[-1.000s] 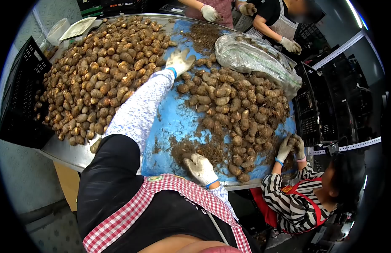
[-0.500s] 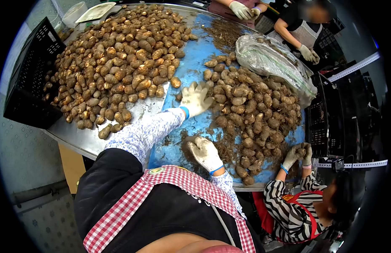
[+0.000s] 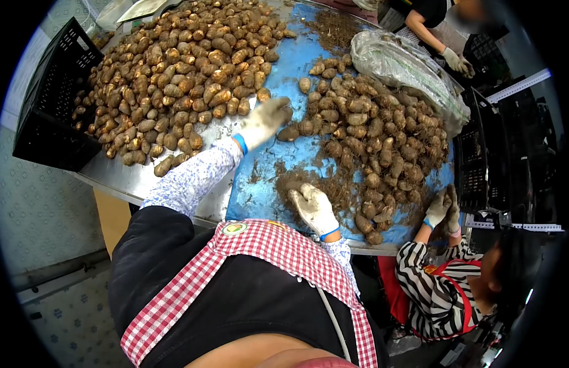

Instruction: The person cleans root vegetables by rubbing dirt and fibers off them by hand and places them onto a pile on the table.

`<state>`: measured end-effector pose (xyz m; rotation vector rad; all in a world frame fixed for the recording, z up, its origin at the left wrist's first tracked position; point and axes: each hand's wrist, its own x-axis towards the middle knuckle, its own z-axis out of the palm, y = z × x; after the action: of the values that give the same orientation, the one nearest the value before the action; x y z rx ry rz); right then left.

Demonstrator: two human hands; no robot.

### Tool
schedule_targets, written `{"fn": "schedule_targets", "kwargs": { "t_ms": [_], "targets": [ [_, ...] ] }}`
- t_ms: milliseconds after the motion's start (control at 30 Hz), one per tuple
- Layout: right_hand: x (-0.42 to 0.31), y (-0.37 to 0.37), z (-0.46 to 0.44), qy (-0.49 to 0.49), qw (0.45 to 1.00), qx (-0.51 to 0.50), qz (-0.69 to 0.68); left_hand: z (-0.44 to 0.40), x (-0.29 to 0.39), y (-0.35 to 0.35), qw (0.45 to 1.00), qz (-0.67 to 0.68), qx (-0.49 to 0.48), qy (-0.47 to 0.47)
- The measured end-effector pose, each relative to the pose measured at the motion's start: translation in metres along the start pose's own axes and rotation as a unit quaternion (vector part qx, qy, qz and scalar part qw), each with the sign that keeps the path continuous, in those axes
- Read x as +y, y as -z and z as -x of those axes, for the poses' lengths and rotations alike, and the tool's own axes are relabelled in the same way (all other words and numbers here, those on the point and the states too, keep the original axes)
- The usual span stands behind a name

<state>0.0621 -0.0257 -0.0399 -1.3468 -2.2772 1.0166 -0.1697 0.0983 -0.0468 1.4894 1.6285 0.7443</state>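
One taro root (image 3: 285, 114) was right at the fingertips of my left hand (image 3: 263, 124), above the blue sheet (image 3: 260, 196), between two big piles. That glove was a blur, fingers stretched out, so I couldn't tell if I was gripping the root or just touching it. My right hand (image 3: 314, 209) was loose and unclenched, thumb spread, beside a heap of dirt and root hairs (image 3: 333, 184). Hairy pile (image 3: 382, 132) to the right, cleaner-looking pile (image 3: 174, 80) to the left on the metal table (image 3: 128, 181), black crate (image 3: 54, 104) past that. Crumpled plastic bag (image 3: 407, 67) behind the hairy stuff, plus a striped-sleeve co-worker (image 3: 416, 260) off to my right.
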Motion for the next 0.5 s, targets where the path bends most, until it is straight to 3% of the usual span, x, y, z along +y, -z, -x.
{"fn": "schedule_targets", "kwargs": {
  "t_ms": [67, 133, 233, 333, 433, 467, 500],
  "targets": [
    [-0.003, -0.001, 0.002, 0.015, 0.999, 0.013, -0.025, -0.004, -0.014, 0.011, 0.998, -0.027, 0.027, 0.045],
    [-0.005, -0.004, 0.003, 0.034, 0.999, 0.021, -0.029, 0.0, -0.013, 0.007, 0.974, -0.151, -0.093, 0.144],
    [-0.005, -0.01, 0.002, 0.037, 0.999, 0.028, -0.02, 0.022, -0.041, -0.005, 0.947, -0.3, 0.038, -0.111],
    [-0.01, -0.005, 0.001, -0.011, 1.0, 0.014, 0.008, 0.03, -0.031, -0.006, 0.962, -0.261, 0.037, -0.066],
    [0.023, -0.02, -0.008, -0.05, 0.992, 0.034, -0.109, 0.028, -0.033, -0.009, 0.962, -0.257, 0.046, -0.079],
    [-0.003, -0.003, -0.006, -0.035, 0.988, 0.063, -0.133, 0.025, -0.036, -0.01, 0.962, -0.259, 0.037, -0.081],
    [-0.015, 0.005, -0.005, -0.075, 0.971, 0.074, -0.216, 0.024, -0.039, -0.012, 0.988, -0.137, 0.016, -0.063]
  ]
}}
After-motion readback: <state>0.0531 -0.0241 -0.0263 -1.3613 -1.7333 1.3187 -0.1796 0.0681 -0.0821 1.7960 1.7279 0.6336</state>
